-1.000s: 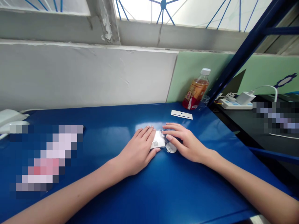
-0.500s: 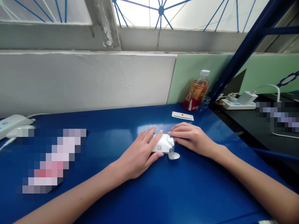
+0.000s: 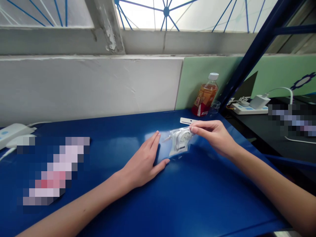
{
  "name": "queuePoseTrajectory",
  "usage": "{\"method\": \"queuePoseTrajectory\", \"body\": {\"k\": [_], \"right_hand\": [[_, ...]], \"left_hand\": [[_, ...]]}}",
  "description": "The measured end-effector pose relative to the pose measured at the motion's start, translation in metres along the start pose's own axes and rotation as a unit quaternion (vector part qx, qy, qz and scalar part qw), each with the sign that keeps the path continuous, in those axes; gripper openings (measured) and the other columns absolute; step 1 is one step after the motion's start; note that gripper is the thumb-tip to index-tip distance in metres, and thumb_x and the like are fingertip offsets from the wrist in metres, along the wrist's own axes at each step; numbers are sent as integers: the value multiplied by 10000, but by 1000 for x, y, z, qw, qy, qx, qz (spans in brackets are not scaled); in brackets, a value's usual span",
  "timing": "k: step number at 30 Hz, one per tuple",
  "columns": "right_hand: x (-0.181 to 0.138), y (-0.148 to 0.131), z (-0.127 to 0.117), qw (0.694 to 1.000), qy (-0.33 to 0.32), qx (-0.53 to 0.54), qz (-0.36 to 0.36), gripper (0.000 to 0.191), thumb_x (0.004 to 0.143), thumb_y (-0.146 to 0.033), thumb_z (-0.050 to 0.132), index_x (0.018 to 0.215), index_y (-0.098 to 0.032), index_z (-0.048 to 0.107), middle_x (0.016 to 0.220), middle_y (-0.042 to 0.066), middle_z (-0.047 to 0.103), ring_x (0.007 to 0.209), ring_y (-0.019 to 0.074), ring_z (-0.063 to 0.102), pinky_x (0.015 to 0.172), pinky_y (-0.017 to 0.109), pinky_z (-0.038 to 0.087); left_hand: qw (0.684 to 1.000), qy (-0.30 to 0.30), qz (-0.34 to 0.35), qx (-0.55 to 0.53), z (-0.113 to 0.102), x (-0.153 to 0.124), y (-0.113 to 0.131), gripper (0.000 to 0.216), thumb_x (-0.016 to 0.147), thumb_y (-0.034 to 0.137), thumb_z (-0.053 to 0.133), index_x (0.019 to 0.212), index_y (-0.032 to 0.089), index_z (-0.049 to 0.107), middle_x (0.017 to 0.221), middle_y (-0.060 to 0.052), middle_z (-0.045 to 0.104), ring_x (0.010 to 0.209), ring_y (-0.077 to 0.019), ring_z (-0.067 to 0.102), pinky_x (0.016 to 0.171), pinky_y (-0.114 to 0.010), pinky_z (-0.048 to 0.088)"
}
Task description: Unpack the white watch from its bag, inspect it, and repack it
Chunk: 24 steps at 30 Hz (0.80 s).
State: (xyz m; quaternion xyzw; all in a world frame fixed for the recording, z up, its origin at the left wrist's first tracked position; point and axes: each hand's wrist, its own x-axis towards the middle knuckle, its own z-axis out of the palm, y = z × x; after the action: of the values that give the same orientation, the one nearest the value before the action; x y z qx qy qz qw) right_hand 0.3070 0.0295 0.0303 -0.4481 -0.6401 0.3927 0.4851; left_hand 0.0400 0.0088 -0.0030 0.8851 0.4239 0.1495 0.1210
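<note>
A clear plastic packet (image 3: 181, 140) with a white device inside is tilted up over the blue tabletop. The device has a round, dial-like part; its exact kind I cannot make out. My right hand (image 3: 213, 133) pinches the packet's upper right corner between thumb and fingertips. To the left of the packet, my left hand (image 3: 145, 161) rests on the table with fingers stretched out and thumb spread, holding nothing. A gap shows between its fingers and the packet. Behind the packet lies a small white card (image 3: 185, 120) with a dark line, partly covered by my right hand.
A bottle of reddish-brown drink (image 3: 205, 95) stands at the back right of the blue table (image 3: 158, 207), beside a clear cup (image 3: 214, 107). At the left lie a blurred-out object (image 3: 53, 171) and a white power strip (image 3: 16, 130). A blue slanted post (image 3: 249, 62) rises at the right.
My right hand has taken the packet by its corner, lifted and turned it, so the white device inside shows. My left hand has come off it and stays at the left.
</note>
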Motion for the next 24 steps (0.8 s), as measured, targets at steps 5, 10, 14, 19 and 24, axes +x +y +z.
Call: {"method": "queuePoseTrajectory", "body": {"k": [5, 10, 14, 19, 24], "right_hand": [[-1, 5, 7, 999, -16, 8, 48, 243, 798, -441, 741, 809, -203, 788, 833, 58, 760, 788, 226, 681, 734, 368, 560], [-3, 14, 16, 996, -27, 40, 80, 288, 821, -455, 717, 891, -182, 776, 840, 61, 745, 754, 188, 666, 708, 337, 577], [-3, 20, 19, 983, -21, 100, 150, 299, 779, -443, 758, 930, -185, 763, 923, 71, 740, 811, 192, 684, 654, 301, 595], [-3, 24, 23, 974, -28, 129, 185, 310, 758, -399, 779, 968, -172, 755, 950, 84, 737, 818, 185, 693, 683, 301, 607], [-4, 26, 24, 984, -89, 77, 136, 309, 828, -372, 708, 1069, -178, 717, 1078, 96, 733, 909, 221, 709, 771, 363, 614]], "left_hand": [[1000, 31, 0, 1, 3, -2, -2, 912, 931, 478, 564, 1568, 169, -11, 1621, -203, 177, 1475, -351, 239, 1140, -523, 356], [997, 59, 52, -10, 2, -3, -2, 966, 870, 452, 653, 1572, 231, 27, 1637, -159, 133, 1475, -362, 235, 1127, -527, 374], [994, 65, 84, -10, 0, -3, -3, 1010, 833, 466, 692, 1575, 255, 39, 1639, -152, 122, 1463, -391, 250, 1115, -548, 382], [992, 67, 103, -19, 0, -2, -3, 1071, 819, 544, 703, 1578, 249, 7, 1618, -153, 210, 1469, -372, 246, 1148, -541, 342], [996, 33, 81, -27, -1, 0, -3, 959, 820, 545, 710, 1555, 222, 187, 1568, -152, 326, 1448, -351, 301, 1151, -513, 353]]}}
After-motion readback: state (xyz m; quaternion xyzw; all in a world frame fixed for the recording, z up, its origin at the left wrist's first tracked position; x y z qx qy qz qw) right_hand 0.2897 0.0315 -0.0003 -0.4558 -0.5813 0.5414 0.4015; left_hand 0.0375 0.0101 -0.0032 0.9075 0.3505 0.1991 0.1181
